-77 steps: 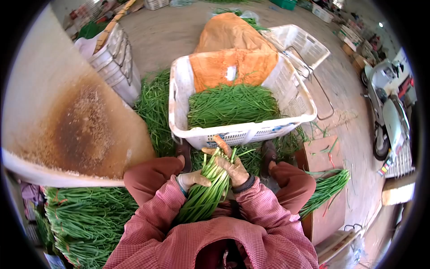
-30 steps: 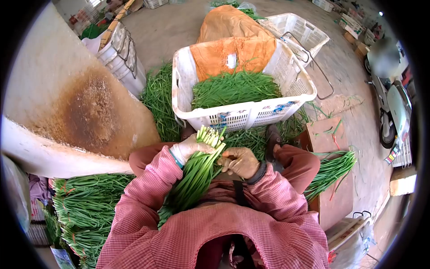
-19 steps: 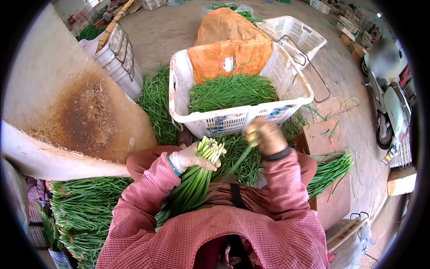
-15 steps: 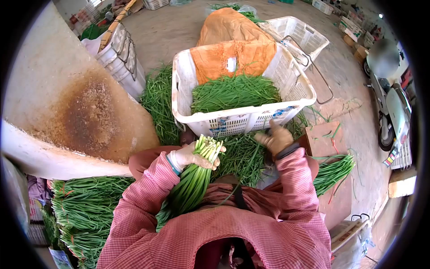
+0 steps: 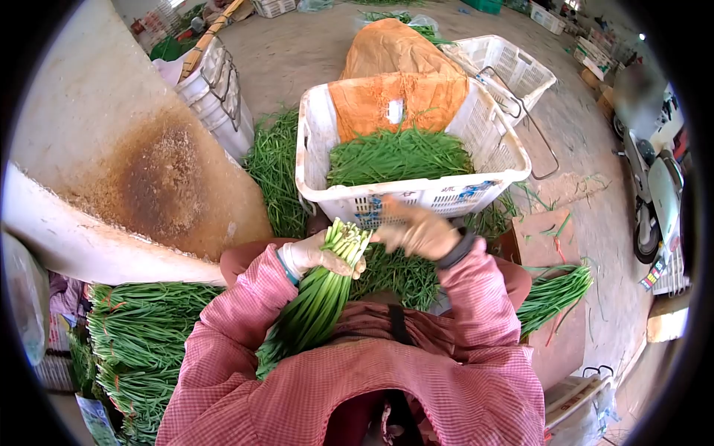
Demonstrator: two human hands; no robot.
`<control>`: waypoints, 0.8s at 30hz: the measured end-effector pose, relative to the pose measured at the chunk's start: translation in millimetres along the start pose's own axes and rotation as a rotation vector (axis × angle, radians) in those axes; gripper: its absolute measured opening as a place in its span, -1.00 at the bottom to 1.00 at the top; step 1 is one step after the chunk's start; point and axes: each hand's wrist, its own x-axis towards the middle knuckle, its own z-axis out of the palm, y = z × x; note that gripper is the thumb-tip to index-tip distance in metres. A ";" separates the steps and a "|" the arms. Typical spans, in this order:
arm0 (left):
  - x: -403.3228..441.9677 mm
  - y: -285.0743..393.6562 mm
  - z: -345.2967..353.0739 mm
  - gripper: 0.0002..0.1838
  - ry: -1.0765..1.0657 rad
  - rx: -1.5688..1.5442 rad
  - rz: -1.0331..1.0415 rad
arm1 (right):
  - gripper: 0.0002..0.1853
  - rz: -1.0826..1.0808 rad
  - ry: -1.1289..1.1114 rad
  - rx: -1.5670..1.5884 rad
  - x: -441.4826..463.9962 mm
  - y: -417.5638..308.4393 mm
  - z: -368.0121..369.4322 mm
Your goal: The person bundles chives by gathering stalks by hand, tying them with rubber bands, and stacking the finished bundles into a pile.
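Observation:
Gloved, my left hand (image 5: pixel 316 256) is wrapped round a bunch of green stalks (image 5: pixel 316 297), its pale cut ends up and its leaves trailing toward my lap. Just right of the pale ends, my right hand (image 5: pixel 416 232) is in the air with its fingers apart and nothing visible in it; it is slightly blurred. Beyond both hands stands a white crate (image 5: pixel 416 189) with green stalks (image 5: pixel 401 156) lying inside and an orange cloth (image 5: pixel 439 97) over its far side.
Tied green bunches (image 5: pixel 149 334) are stacked at the left, below a stained pale slab (image 5: pixel 163 178). Another bunch (image 5: pixel 554 297) lies on a brown box (image 5: pixel 547 230) at the right. Loose greens (image 5: pixel 275 163) cover the floor around the crate. A scooter (image 5: pixel 662 193) stands far right.
My right hand swung out to the right with a green strand, let it go, and has come back toward the bunch. My left hand has kept its hold on the bunch.

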 end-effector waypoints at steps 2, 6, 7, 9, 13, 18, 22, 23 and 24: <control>-0.9 0.0 2.3 -0.22 0.009 0.007 0.020 | -0.51 -0.012 -0.297 -0.091 -6.0 -0.8 19.1; -11.5 19.4 10.2 -0.15 0.013 0.099 0.088 | -0.82 -0.269 -0.293 0.551 6.4 24.7 -11.1; -14.8 31.2 12.0 -0.15 0.046 0.132 0.127 | -0.80 -0.264 -0.226 0.547 1.0 8.7 -20.3; -21.9 59.8 8.5 -0.19 0.148 0.181 0.189 | -0.88 -0.337 0.326 0.078 -1.3 -18.6 -33.9; -22.9 127.6 24.8 -0.44 0.510 0.335 0.267 | -0.20 -0.774 0.758 -0.991 29.3 -75.7 -18.2; -28.7 191.1 41.1 -0.55 0.733 0.303 0.509 | -0.17 -0.336 -0.112 -0.278 47.6 -80.8 48.2; -92.2 237.9 12.3 -0.64 0.953 0.111 0.830 | -0.56 0.071 -0.066 -0.908 40.8 99.7 46.3; -106.9 244.6 2.8 -0.68 1.035 0.167 0.903 | -0.58 0.219 -0.025 -0.983 35.3 137.2 33.3; -114.0 246.5 0.3 -0.68 1.054 0.176 0.916 | -0.59 0.300 0.016 -1.006 26.1 157.7 21.9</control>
